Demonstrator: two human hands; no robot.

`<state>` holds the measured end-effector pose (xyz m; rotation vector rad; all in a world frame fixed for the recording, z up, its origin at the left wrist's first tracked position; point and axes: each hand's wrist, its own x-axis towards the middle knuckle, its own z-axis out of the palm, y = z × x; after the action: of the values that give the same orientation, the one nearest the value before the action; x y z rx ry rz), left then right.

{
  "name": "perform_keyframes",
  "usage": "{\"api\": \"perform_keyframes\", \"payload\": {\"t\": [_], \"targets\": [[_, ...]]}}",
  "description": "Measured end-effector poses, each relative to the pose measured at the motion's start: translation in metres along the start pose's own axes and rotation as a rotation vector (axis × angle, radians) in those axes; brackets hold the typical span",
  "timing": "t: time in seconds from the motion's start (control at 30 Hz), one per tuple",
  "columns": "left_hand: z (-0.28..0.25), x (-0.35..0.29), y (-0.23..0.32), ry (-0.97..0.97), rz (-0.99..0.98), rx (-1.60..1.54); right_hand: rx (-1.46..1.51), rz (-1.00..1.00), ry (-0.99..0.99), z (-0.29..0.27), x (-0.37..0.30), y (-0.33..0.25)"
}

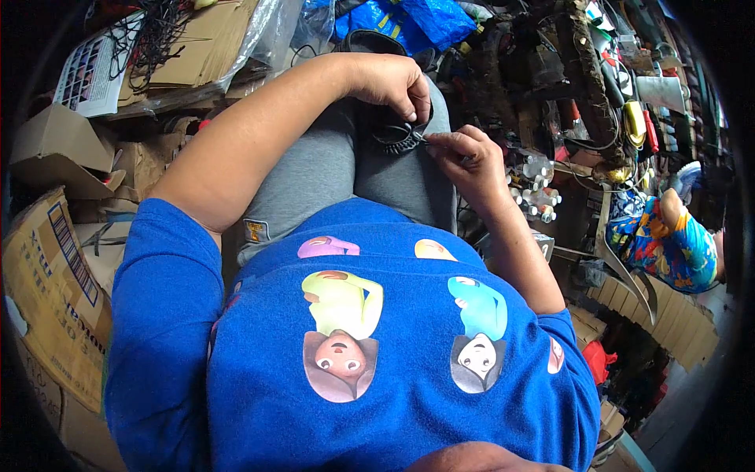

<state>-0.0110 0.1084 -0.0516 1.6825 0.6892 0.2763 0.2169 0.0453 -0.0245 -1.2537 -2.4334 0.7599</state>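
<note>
Over my knees lies a black curved piece with a ridged, toothed edge (397, 143); its exact kind is unclear. My left hand (397, 88) hangs above it from the far side, thumb and fingers pinched together and pointing down. What they hold, if anything, is too small to name. At the right end of the ridged edge, my right hand (465, 156) pinches thumb against forefinger. Something thin and dark shows at those fingertips, touching or very near the black piece. My grey trousers (307, 169) are under both hands.
Flattened cardboard (193, 51) with a tangle of black cord (149, 47) lies at the far left. An opened box (63, 145) stands nearer. Beyond my knees is a blue plastic bag (417, 22). Several small bottles (536, 189) stand right of my right hand; another person (668, 236) is further right.
</note>
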Motion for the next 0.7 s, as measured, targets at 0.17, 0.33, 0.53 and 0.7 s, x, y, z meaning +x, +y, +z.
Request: {"api": "perform_keyframes", "payload": {"t": [0.17,0.33,0.53,0.7], "targets": [[-0.001,0.001,0.0,-0.004,0.002,0.016,-0.106,-0.059,-0.006,-0.005,0.009,-0.012],[0.001,0.001,0.004,0.01,-0.018,0.051,-0.105,-0.062,-0.089,-0.007,0.02,-0.008],[0.005,-0.004,-0.005,0.067,0.038,0.15,0.344,0.131,-0.318,-0.011,0.029,0.02],[0.005,-0.002,-0.006,0.075,0.068,0.182,0.434,0.049,-0.39,-0.01,0.039,0.043]]}}
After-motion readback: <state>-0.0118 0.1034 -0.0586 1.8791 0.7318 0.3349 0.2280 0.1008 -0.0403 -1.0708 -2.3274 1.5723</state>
